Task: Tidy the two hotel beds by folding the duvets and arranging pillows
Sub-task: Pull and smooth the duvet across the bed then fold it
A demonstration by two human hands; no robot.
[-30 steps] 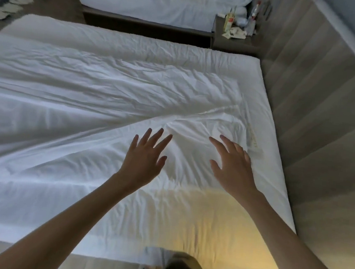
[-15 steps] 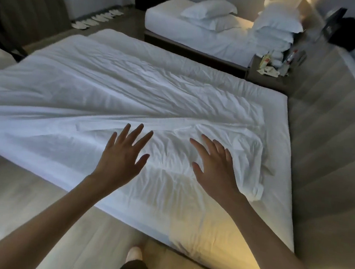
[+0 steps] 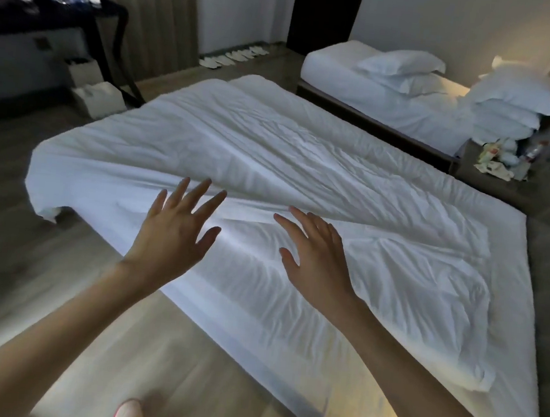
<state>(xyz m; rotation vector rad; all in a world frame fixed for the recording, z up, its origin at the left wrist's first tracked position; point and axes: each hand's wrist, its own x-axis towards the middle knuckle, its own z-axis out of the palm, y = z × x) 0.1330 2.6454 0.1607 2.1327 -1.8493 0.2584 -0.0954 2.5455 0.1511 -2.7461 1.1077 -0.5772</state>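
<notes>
A wrinkled white duvet (image 3: 271,161) lies spread over the near bed (image 3: 432,408), one fold running across its middle. My left hand (image 3: 175,232) and my right hand (image 3: 315,259) are stretched out over the near side of the duvet, fingers spread and straight, holding nothing. Whether they touch the cloth I cannot tell. The far bed (image 3: 362,92) carries two pillows (image 3: 401,69) lying flat and a stack of pillows (image 3: 512,100) at its head end.
A nightstand (image 3: 506,163) with bottles and paper clutter stands between the beds. A dark desk (image 3: 50,18) and white boxes (image 3: 96,100) sit at the left. Slippers (image 3: 234,58) line the far wall. Wooden floor runs along the near bed's left side.
The view has swung left and upward, showing the far bed, desk and floor. Both hands have shifted left along the duvet and stay spread.
</notes>
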